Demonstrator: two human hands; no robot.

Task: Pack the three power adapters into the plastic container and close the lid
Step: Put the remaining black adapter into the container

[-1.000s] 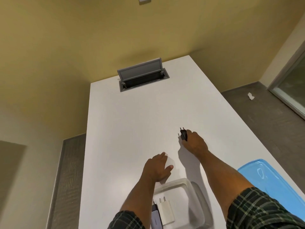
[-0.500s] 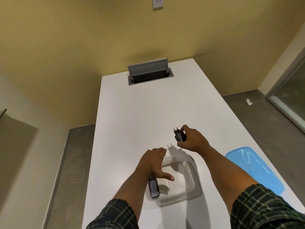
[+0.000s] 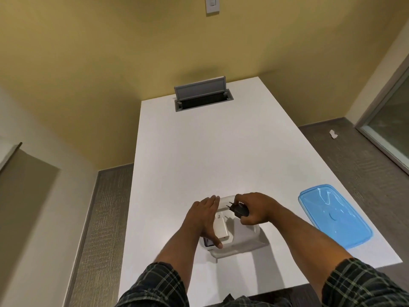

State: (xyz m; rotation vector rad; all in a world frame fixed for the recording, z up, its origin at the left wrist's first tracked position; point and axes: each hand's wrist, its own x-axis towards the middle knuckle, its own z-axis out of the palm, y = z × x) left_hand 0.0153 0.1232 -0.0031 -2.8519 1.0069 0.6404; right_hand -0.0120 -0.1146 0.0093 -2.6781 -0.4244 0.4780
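A clear plastic container [image 3: 247,241] sits on the white table near its front edge. Inside lies a white adapter [image 3: 222,228], prongs pointing away, and a dark adapter [image 3: 207,242] shows at the container's left end, mostly hidden under my left hand. My left hand [image 3: 204,218] rests flat along the container's left rim, fingers together, touching the rim. My right hand [image 3: 254,210] holds a black adapter [image 3: 239,209] over the container's open top, prongs pointing left. The blue lid [image 3: 334,214] lies flat on the table to the right.
The white table [image 3: 210,156] runs away from me, with an open grey cable box [image 3: 202,94] at its far end. Carpet lies on both sides. A yellow wall with a switch plate stands behind. A glass door is at the right.
My right hand has carried the black adapter back from mid-table to above the container. The left hand has settled on the container's left rim. The camera view shifted, bringing container and lid further in.
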